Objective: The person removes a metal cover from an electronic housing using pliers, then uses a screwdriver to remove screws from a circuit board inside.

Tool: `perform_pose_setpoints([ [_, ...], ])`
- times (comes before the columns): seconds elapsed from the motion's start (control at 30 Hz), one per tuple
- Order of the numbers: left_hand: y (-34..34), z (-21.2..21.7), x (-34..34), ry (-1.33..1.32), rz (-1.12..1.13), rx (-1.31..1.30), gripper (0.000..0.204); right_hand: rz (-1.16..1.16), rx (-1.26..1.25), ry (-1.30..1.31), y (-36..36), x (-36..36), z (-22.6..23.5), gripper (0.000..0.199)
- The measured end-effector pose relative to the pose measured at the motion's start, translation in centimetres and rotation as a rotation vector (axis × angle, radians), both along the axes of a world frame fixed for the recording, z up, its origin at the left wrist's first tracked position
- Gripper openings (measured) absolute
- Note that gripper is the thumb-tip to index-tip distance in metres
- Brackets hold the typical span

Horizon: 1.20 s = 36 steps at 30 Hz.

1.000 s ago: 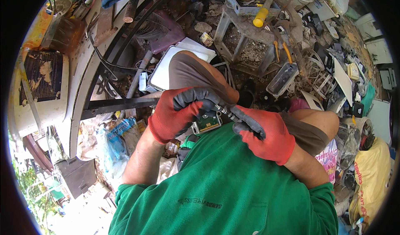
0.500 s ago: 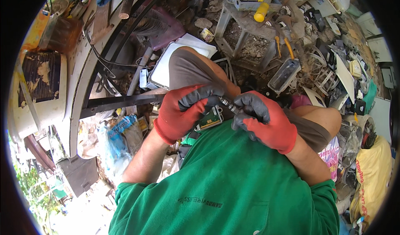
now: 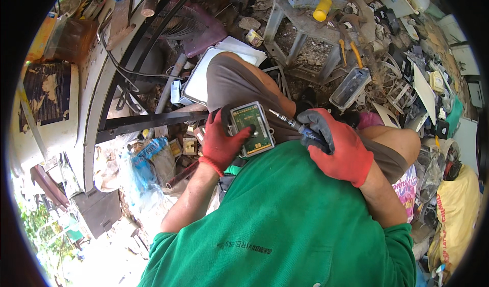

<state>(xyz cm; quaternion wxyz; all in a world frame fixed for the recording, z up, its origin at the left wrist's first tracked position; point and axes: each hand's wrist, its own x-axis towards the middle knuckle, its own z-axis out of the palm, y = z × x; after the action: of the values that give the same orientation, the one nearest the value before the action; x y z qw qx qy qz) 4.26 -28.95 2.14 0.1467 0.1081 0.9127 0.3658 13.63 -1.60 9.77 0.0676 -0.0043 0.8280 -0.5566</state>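
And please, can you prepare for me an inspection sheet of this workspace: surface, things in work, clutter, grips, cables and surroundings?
Surface: worn grey stand; a yellow-handled tool lies on it, and orange-handled pliers overhang its edge.
Things in work: green circuit board in a metal frame; slim screwdriver-like tool, its tip near the board.
Clutter: heavy; white panel among scrap at right, blue-and-clear plastic bag at left.
Grips: left grip, gloved, holds the board; right grip, gloved, holds the screwdriver-like tool.
Cables: black cable at upper left; on the board, nothing seen.
Surroundings: yellow sack at right; foliage in bright light, lower left.
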Motion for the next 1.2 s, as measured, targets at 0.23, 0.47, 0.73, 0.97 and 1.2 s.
perform_pose_setpoints([
  [0.23, 1.8, 1.6, 1.6, 0.158, -0.067, 0.218, 0.050, 0.103, 0.249, 0.029, 0.2, 0.1, 0.2, 0.046],
  [0.47, 2.1, -0.3, 1.5, -0.032, 0.036, 0.324, 0.061, 0.014, 0.322, 0.112, -1.6, 0.3, 0.7, 0.030],
  [0.73, 4.1, 1.8, 0.7, 0.125, 0.019, 0.261, 0.049, -0.026, 0.356, 0.094, -2.1, 0.4, 0.9, 0.025],
  [0.97, 4.4, 1.3, 0.6, 0.151, -0.010, 0.311, 0.046, -0.068, 0.305, 0.097, -1.8, 0.7, 0.2, 0.025],
  [1.2, 4.8, 2.1, 0.8, 0.214, -0.064, 0.233, 0.046, -0.069, 0.306, 0.076, -1.4, 0.9, 0.2, 0.031],
])
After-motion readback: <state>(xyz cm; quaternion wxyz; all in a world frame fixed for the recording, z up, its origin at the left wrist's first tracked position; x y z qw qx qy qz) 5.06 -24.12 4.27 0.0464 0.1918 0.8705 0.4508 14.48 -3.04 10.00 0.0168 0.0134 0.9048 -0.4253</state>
